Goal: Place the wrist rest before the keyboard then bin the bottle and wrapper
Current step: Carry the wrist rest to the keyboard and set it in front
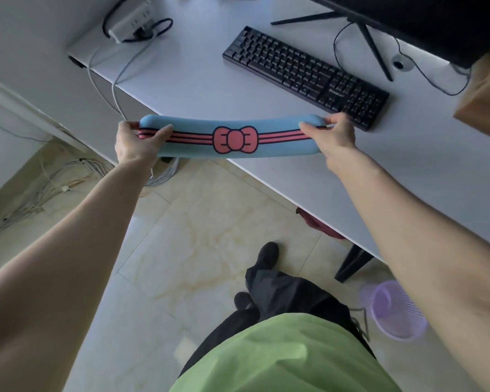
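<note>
While the person stands at the white counter [210, 80], both hands grip the blue wrist rest [227, 140] by its ends: the left hand [136, 142] closes around the left end, the right hand [334, 134] around the right end. The rest is held level above the counter's near edge, close to the black keyboard [303, 75]. A purple bin [393, 312] stands on the floor.

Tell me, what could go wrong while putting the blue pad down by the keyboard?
The wrist rest is gripped only at its ends by the left hand and right hand, so it might sag or slip. It hangs over the desk edge, so it could drop to the floor. It could land crooked against the angled keyboard.
</note>
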